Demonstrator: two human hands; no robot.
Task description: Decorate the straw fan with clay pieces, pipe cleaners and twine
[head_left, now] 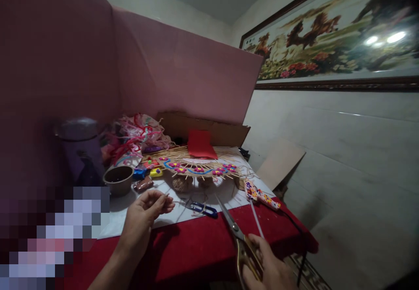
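Note:
My left hand (147, 213) is raised over the front of the table, its thumb and fingers pinched together. Something thin and small seems to be between the fingertips, too small to name. In my right hand (271, 264) is a pair of scissors (235, 227) with gold handles, the blades pointing away from me. Between the hands lie small blue-handled thread snips (203, 208) with loose twine by them. Just beyond, a curved cardboard piece (199, 170) carries pink flowers, a blue wavy line and thin sticks. A ball of twine (181, 184) sits beneath its near edge.
A flower-patterned glue gun (262, 196) with a cord lies at the right of the red-covered table (183, 246). Left stand a dark cup (118, 181) and a purple container (81, 150). Behind are pink ribbons (144, 131), red paper (201, 144) and a pink board (183, 67).

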